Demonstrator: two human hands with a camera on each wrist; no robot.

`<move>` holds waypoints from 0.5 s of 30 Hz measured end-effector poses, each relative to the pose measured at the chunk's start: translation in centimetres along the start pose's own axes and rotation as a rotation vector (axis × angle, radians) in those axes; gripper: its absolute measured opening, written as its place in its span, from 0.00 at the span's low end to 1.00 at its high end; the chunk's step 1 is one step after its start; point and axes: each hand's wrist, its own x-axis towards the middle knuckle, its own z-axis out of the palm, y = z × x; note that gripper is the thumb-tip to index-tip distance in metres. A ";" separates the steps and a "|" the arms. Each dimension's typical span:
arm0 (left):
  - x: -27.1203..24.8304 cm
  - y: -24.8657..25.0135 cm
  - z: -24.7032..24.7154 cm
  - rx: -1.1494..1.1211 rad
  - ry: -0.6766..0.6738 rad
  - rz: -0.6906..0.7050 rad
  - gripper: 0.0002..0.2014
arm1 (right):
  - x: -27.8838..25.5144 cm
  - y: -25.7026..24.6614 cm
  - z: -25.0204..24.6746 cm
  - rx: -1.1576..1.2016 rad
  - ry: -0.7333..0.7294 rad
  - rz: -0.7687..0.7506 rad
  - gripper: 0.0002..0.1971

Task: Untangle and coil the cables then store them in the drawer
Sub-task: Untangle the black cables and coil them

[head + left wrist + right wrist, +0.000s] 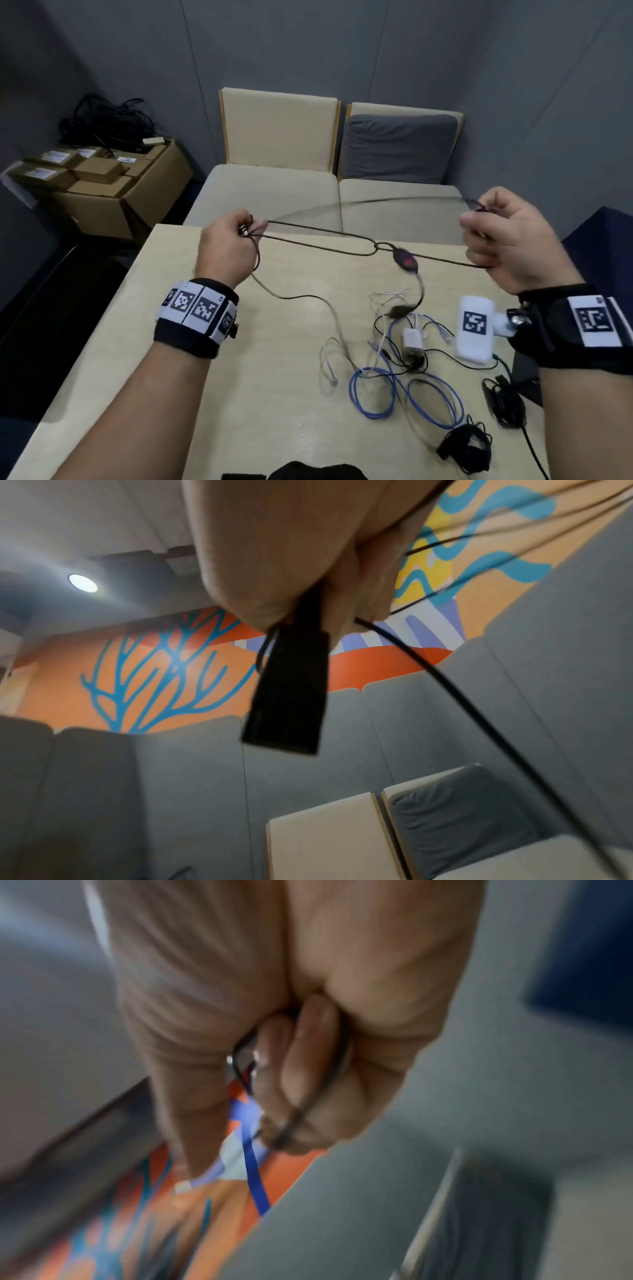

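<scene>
Left hand (pixel 227 245) pinches gathered loops of the thin black cable (pixel 318 236); right hand (pixel 507 236), fingers curled, grips its far end, apparently drawing it taut to clear the knot. Below, remaining tangled cables (pixel 407 373) lie on the pale wooden surface (pixel 239 394). No drawer visible.

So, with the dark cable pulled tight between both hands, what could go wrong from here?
1. The dark cable trails down into the tangle on the table; pulling further may drag the white charger along.
2. The knot near the inline piece may tighten.
3. The left hand holds several strands, so one could slip.
</scene>
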 end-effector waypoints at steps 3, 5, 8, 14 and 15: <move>0.1 0.0 -0.3 0.075 0.049 -0.023 0.15 | 0.0 -0.8 -1.5 -0.552 0.016 0.001 0.09; -0.1 0.3 -0.2 0.095 0.071 -0.023 0.14 | 0.0 -1.3 -2.1 -0.971 0.028 0.041 0.10; 0.5 -0.3 -1.1 0.119 0.118 -0.036 0.12 | 0.1 -1.5 -3.5 -0.921 0.217 -0.043 0.10; -0.4 1.3 -1.5 -0.011 -0.203 -0.071 0.11 | 0.6 -0.1 -2.9 -0.487 0.188 -0.113 0.09; -0.3 1.6 -1.3 -0.099 -0.256 -0.099 0.14 | 1.0 0.6 -2.4 -0.498 0.177 -0.106 0.12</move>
